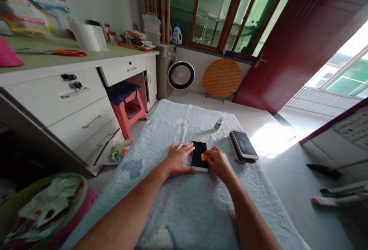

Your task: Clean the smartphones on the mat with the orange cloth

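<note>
A white-framed smartphone point(199, 158) lies screen up on the light blue cloth point(184, 208), its screen dark. My left hand point(179, 159) rests beside it with fingers spread, fingertips and thumb at the phone's left edge. Pinched in my right hand point(220, 162) is a small orange-yellow cloth or pad point(203, 157), which touches the right part of the screen. Behind the phone, a small spray bottle point(218, 124) with a white cap stands upright. To the right sits a stack of phones or tablets point(243, 145), the top one with a pale frame.
A desk with drawers point(66, 96) runs along the left, with a red stool point(129, 108) beside it. A waste bin point(83, 188) stands at the lower left. Farther back are a washing machine point(165, 66) with its door open, a round wooden board point(222, 78) and a red door point(287, 39).
</note>
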